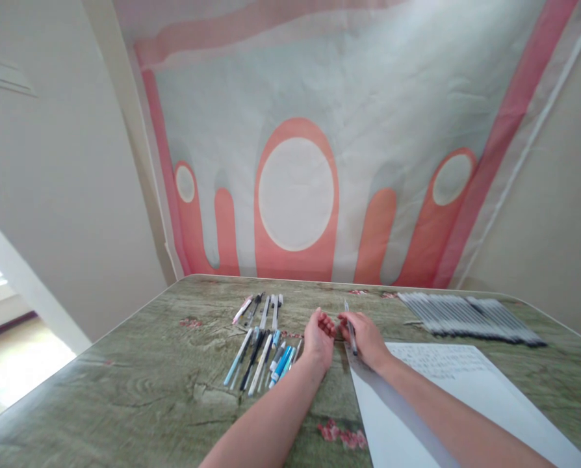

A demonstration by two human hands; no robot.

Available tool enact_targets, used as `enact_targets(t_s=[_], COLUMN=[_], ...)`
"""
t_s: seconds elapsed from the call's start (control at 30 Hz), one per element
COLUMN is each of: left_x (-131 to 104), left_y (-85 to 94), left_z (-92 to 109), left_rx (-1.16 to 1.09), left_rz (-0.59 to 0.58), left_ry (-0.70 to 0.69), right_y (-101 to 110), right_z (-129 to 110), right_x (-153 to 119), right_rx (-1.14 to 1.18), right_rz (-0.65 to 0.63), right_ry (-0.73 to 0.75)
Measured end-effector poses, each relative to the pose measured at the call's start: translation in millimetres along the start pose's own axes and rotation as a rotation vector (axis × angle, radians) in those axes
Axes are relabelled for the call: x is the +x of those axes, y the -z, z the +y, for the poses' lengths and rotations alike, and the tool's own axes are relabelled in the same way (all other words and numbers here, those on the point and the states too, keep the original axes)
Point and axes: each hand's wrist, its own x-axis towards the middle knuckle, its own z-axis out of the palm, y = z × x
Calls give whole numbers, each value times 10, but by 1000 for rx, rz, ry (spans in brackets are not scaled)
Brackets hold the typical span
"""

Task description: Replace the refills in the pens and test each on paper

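My right hand (363, 337) is closed round a clear pen (351, 330), which it holds above the upper left corner of a white sheet (417, 403) with lines of handwriting near its top. Just to the left, my left hand (321, 335) rests with its palm turned up and inward and its fingers curled; whether anything small is inside them cannot be seen. The two hands are close together but apart. Left of my left hand lie blue, white and black pens (258, 361), with a smaller group of pens (266, 311) behind them.
A long row of clear pens (470, 318) lies side by side at the back right of the wood-patterned table (164, 390). Behind the table hangs a pink and grey printed sheet (295, 195). Pale walls stand on both sides.
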Motion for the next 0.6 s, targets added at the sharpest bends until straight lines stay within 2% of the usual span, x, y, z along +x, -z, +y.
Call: enact_targets(t_s=[0.1,0.17,0.37,0.6], left_x=[-1,-2,-13,21], left_y=[5,10,20,41], left_z=[-37,-61,-86,-93], left_rx=[50,93,224,166], left_rz=[-56,-106,-292,-232], left_ry=[-82,-118,-85,-78], right_y=[54,78,103,109], right_z=[-30,-54,-121,-168], right_x=[33,45,33,43], right_rx=[15,23,3,48], right_rz=[126,164,160,182], right_ry=[-25,-26,16,85])
